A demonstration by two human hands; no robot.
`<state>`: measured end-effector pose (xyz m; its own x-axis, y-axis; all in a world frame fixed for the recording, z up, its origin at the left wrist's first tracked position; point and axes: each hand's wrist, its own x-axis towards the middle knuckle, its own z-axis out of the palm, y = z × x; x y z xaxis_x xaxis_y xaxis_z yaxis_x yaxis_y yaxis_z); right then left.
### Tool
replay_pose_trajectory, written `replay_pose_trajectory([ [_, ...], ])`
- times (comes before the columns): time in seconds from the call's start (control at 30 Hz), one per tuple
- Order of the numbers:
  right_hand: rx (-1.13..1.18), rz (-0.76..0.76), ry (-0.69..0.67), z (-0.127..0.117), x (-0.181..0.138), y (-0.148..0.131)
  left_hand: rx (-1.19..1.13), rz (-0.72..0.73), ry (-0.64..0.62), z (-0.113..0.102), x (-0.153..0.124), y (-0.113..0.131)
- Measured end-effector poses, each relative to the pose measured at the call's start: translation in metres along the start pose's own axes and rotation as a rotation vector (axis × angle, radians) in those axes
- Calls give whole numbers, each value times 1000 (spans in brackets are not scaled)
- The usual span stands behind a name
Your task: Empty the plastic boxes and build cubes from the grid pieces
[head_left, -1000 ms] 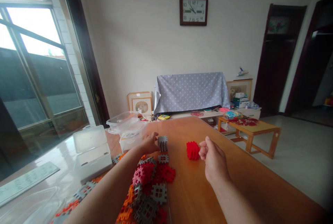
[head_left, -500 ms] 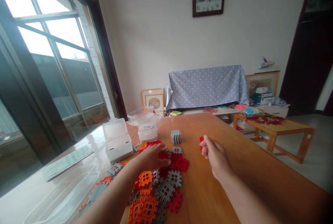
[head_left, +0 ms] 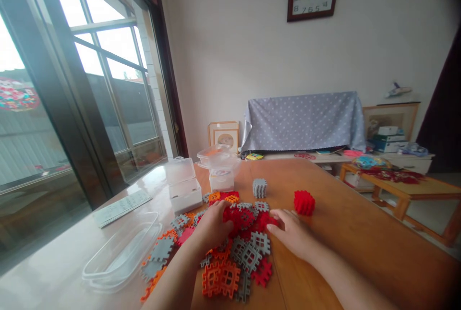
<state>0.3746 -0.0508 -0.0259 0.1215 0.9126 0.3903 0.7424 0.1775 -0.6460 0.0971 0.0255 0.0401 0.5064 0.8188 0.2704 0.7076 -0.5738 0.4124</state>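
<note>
On the table is a loose pile of interlocking plastic tiles in orange, grey and red. My left hand (head_left: 215, 223) reaches over the pile's left part, thumb and fingers apart beside red tiles (head_left: 239, 221). At the pile's right edge, my right hand (head_left: 290, 232) has its thumb and fingers apart at another red tile (head_left: 264, 222); its fingertips seem to touch it. A neat stack of red tiles (head_left: 304, 203) stands behind and right of my right hand. Farther back is a stack of grey tiles (head_left: 260, 188). Orange tiles (head_left: 220, 279) lie nearest to me.
Left of the pile are a clear plastic tub (head_left: 120, 257), a white box with its lid raised (head_left: 185, 197) and a printed sheet (head_left: 122, 208). Behind the pile stands another container (head_left: 221, 180) with clear lids on top. A low wooden table (head_left: 406, 187) is beyond the right edge.
My right hand has let go of the red tiles, now a stack on the table, and moved left to the pile. My left hand stays over the pile. The view has turned slightly left.
</note>
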Motion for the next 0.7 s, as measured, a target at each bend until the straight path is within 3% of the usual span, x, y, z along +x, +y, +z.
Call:
replay_pose_trajectory([
  [0.1,-61,-24,-51,-1,-1,-2,-46,3,78,-4,1,-7],
  [0.23,45,-18,-40,-1,1,-8,-78,-10,210,-11,2,-9],
  [0.33,239,3,9,-1,1,-13,-107,29,203,-15,0,-1],
  [0.43,400,116,0,2,0,-16,-130,9,170,-18,-3,9],
  [0.6,465,245,-19,4,-1,-17,-103,-12,172,-17,-4,13],
  [0.7,396,158,51,-2,0,-19,-60,3,181,-14,-3,10],
])
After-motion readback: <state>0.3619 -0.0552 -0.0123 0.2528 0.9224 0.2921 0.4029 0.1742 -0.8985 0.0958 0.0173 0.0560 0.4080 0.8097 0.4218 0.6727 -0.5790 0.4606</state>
